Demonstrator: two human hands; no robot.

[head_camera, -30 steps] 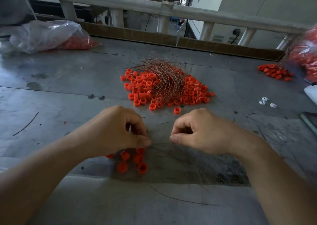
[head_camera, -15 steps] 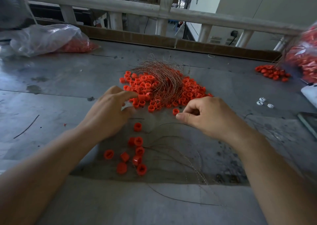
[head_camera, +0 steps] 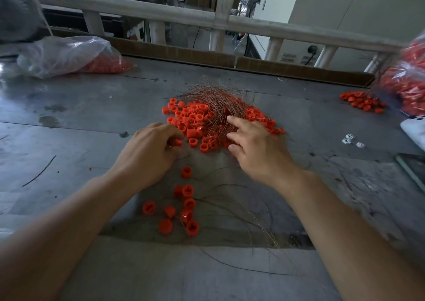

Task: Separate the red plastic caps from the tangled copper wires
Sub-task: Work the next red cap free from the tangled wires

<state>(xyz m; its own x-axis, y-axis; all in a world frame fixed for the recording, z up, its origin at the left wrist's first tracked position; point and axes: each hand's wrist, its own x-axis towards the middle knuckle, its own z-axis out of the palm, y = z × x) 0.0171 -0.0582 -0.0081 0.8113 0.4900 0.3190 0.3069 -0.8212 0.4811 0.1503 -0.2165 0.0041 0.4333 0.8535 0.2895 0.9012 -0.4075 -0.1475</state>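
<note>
A tangle of thin copper wires [head_camera: 216, 100] lies over a heap of red plastic caps [head_camera: 197, 117] at the middle of the grey metal table [head_camera: 92, 117]. My left hand [head_camera: 149, 156] sits at the heap's near left edge, its fingers curled round one red cap [head_camera: 177, 142]. My right hand [head_camera: 257, 149] is spread over the heap's near right side, and its straight index finger touches the wires. Several separated caps [head_camera: 187, 205] lie closer to me between my forearms. Loose wire strands [head_camera: 243, 211] trail beside them.
A clear plastic bag of red caps [head_camera: 69, 54] lies at the far left, and another bag [head_camera: 407, 80] sits at the far right with a small cap pile [head_camera: 361, 100] beside it. White bits [head_camera: 349, 139] lie right. A white rail [head_camera: 207, 18] borders the far edge.
Both hands moved forward from the near wire strands to the heap. The right hand opened and spread onto the wires. The left hand reached the heap's edge and curled round a cap.
</note>
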